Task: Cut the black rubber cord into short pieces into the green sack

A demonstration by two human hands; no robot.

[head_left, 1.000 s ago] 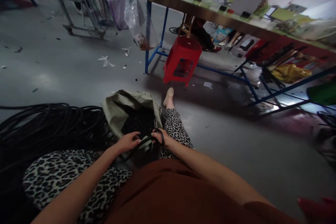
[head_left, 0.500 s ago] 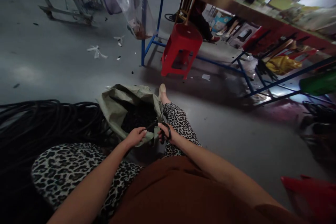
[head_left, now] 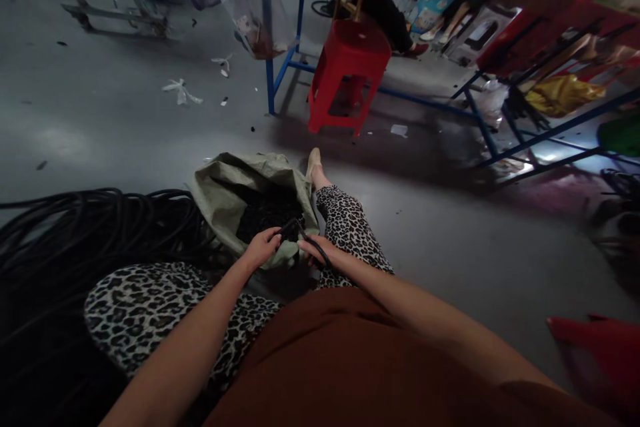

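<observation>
I sit on the floor with my legs in leopard-print trousers. My left hand (head_left: 261,247) pinches a thin black cable (head_left: 290,229) at the rim of an open olive sack (head_left: 220,197). The sack holds a dark heap of small black pieces. My right hand (head_left: 316,250) is closed on black scissors (head_left: 306,240), whose blades meet the cable between the two hands. A big pile of black cable (head_left: 95,227) lies to my left.
A red plastic stool (head_left: 349,73) stands ahead beside the blue-framed workbench (head_left: 270,47). Another person's legs show behind the stool. Clear plastic bags hang at the bench corner. Paper scraps litter the grey floor. A red object (head_left: 595,347) sits at the lower right.
The view has tilted downward, so the bench top left the frame. Both hands stayed at the sack's rim, and the scissors came up against the cable.
</observation>
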